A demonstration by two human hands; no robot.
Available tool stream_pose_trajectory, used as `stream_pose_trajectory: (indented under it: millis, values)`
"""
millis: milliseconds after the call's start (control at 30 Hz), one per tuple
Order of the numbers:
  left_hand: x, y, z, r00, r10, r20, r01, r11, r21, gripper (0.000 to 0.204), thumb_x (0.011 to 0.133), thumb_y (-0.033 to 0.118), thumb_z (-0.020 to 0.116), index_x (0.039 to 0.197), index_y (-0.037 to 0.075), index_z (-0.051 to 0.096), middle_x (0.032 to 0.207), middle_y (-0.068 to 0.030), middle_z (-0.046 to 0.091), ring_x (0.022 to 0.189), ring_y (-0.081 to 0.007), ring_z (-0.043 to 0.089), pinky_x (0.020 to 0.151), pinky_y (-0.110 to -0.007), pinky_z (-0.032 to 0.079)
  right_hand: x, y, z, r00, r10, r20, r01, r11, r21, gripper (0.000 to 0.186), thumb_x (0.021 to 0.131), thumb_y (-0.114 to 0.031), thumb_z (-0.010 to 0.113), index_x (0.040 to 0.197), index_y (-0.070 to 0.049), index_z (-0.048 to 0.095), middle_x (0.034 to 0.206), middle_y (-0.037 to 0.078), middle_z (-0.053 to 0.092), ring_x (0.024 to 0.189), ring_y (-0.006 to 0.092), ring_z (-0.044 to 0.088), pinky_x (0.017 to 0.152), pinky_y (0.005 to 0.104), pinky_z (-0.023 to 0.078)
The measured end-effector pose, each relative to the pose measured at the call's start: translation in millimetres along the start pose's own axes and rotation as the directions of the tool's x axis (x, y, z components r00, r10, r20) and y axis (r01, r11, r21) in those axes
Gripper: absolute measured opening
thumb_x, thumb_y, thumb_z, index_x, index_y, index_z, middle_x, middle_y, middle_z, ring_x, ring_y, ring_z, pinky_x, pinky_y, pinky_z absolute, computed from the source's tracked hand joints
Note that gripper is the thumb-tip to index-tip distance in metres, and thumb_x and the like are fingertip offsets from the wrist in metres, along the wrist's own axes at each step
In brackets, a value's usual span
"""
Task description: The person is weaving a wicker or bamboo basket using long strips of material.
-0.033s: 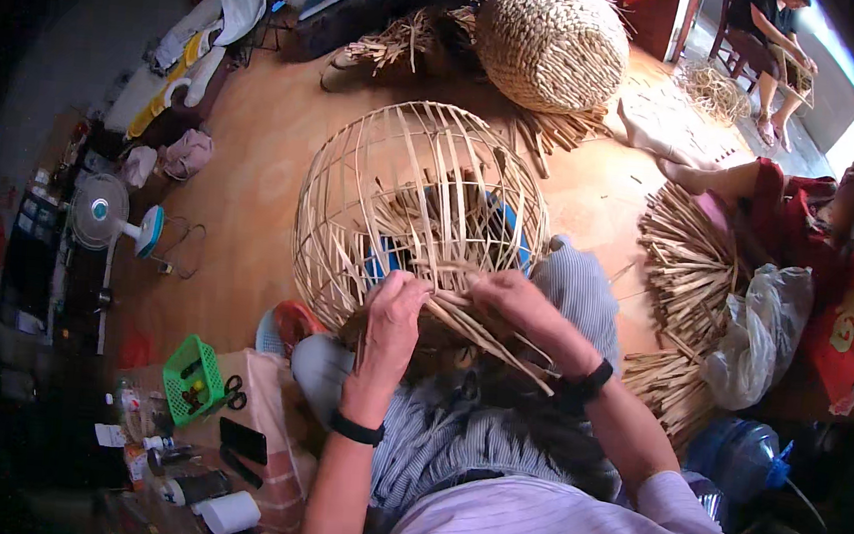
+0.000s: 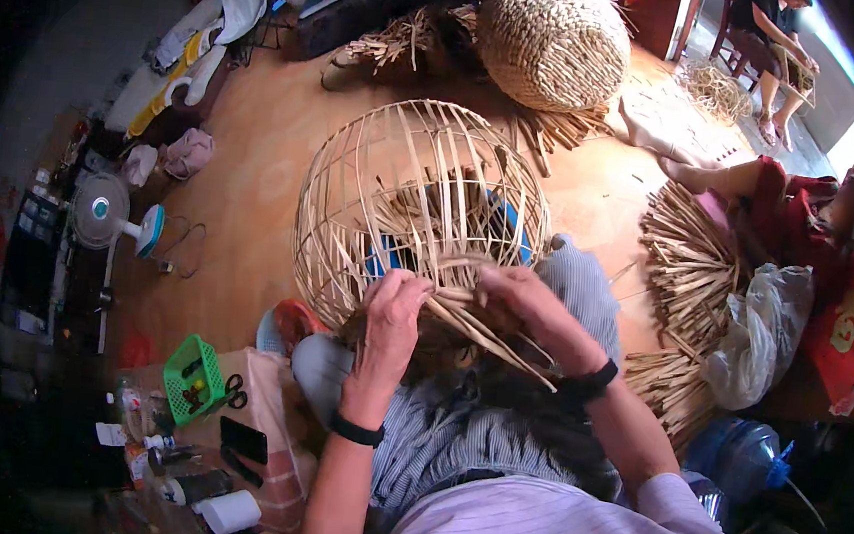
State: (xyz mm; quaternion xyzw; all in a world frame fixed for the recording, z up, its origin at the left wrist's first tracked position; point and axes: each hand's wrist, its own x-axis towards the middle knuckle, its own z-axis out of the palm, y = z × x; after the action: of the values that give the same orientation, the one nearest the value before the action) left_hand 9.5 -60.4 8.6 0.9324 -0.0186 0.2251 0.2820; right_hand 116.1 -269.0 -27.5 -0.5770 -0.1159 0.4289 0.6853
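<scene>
Basket frame: the round see-through cage (image 2: 437, 182) sits mid-frame, leaning in by the person's knees, probably so both hands reach its near edge easily.
Left hand: on that near edge (image 2: 393, 317), fingers bunched together and clamped on some flat strips (image 2: 491, 340), seemingly to keep them steady.
Right hand: just across from it (image 2: 522, 303), fingers curled in by a strip end; fingertips are blurry, so can't tell if they're really pinching it.
Loose strip ends: poking toward lower right, under the right forearm.
Stick pile: fanned out at the right of the frame (image 2: 683, 262), likely parked there for easy grabbing.
Scissors: lower left (image 2: 235, 392), beside a green plastic basket (image 2: 190, 379), handy to the left side I guess.
</scene>
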Motion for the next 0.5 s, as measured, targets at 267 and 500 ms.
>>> stream_pose_trajectory:
  millis: [267, 500]
  values:
    - [18.8, 18.0, -17.6, 0.989, 0.056, 0.136, -0.091, 0.959, 0.269, 0.026, 0.086, 0.005, 0.073, 0.112, 0.006, 0.070, 0.101, -0.0116, 0.064, 0.098, -0.0335, 0.062, 0.087, -0.046, 0.047, 0.7, 34.3, -19.5, 0.992, -0.118, -0.054, 0.129, 0.863, 0.488, 0.035, 0.108, -0.037, 0.055, 0.105, -0.004, 0.066, 0.066, -0.003, 0.056, 0.055, 0.0075, 0.049, 0.052, 0.0233, 0.039]
    - [18.2, 14.8, -16.3, 0.994, -0.057, 0.089, 0.040, 0.982, 0.186, 0.017, 0.086, 0.004, 0.072, 0.102, 0.004, 0.066, 0.098, -0.0149, 0.067, 0.090, -0.0384, 0.066, 0.077, -0.045, 0.053, -5.4, 27.9, -19.3, 0.989, -0.039, -0.141, 0.103, 0.869, 0.483, 0.028, 0.108, -0.031, 0.056, 0.106, -0.004, 0.063, 0.075, 0.000, 0.063, 0.057, 0.0099, 0.057, 0.053, 0.0232, 0.046]
